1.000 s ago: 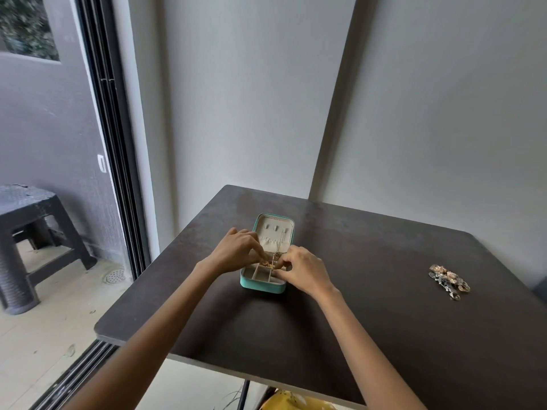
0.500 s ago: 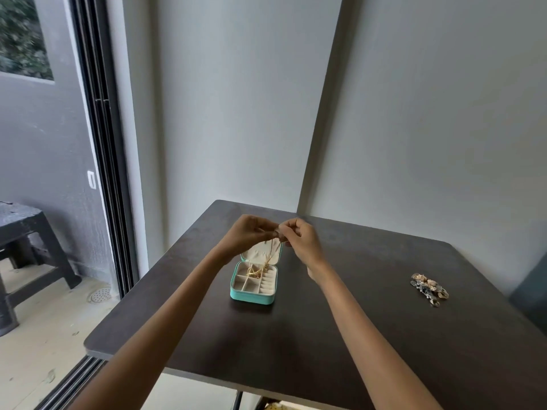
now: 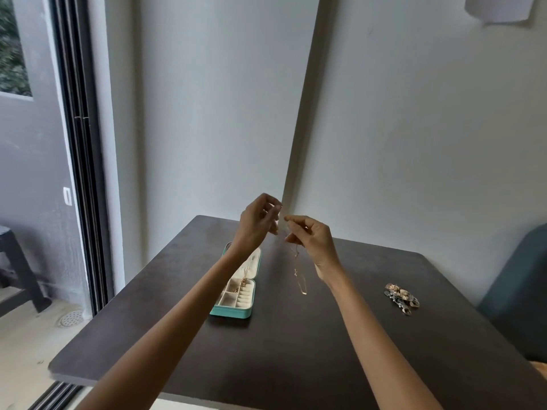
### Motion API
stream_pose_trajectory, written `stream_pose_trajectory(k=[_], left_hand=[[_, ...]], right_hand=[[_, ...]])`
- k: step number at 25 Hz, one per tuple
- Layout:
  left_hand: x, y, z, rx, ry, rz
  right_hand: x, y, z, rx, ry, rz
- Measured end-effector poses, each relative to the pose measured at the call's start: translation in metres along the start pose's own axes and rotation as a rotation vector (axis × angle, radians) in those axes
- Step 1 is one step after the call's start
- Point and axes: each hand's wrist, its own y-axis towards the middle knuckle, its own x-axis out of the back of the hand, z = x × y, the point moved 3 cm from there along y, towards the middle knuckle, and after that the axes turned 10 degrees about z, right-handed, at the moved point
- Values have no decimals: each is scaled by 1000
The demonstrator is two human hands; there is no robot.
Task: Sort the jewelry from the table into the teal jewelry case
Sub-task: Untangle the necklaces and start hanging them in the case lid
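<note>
A thin gold necklace point(image 3: 299, 276) is held up above a dark table point(image 3: 296, 365), pinched by the curled fingers of the right hand point(image 3: 310, 241) and hanging down in a loop. The left hand point(image 3: 257, 223) is raised just beside it, fingers loosely curled; whether the chain is touched cannot be told. An open teal jewelry case point(image 3: 236, 291) lies below the left wrist, and a heap of jewelry point(image 3: 402, 298) is seen well apart to the right

Two hands, left point(image 3: 257, 223) and right point(image 3: 310, 239), one necklace point(image 3: 299, 278), one teal case point(image 3: 236, 287), one jewelry pile point(image 3: 402, 298)

both hands raised; left hand point(image 3: 258, 219) and right hand point(image 3: 311, 237) with fingers curled.
</note>
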Motion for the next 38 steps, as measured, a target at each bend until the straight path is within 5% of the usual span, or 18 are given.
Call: stream_pose_trajectory(k=[5, 9, 14, 18, 25, 31, 38], left_hand=[[-27, -2, -4, 61, -323, 181], [-33, -2, 2, 86, -177, 192], [-35, 1, 12, 0, 340, 150], [-38, -1, 24, 62, 174, 94], [-41, -5, 32, -40, 294, -76], [-59, -25, 50, 109, -220, 110], [-82, -31, 67, 209, -253, 276]], right_hand=[[19, -10, 0, -1, 94, -92], [26, -14, -4, -37, 259, -104], [32, -17, -7, -62, 430, -61], [29, -20, -9, -82, 454, 6], [29, -14, -7, -93, 582, 28], [31, -9, -18, -134, 727, -110], [32, 4, -22, -79, 886, -285]])
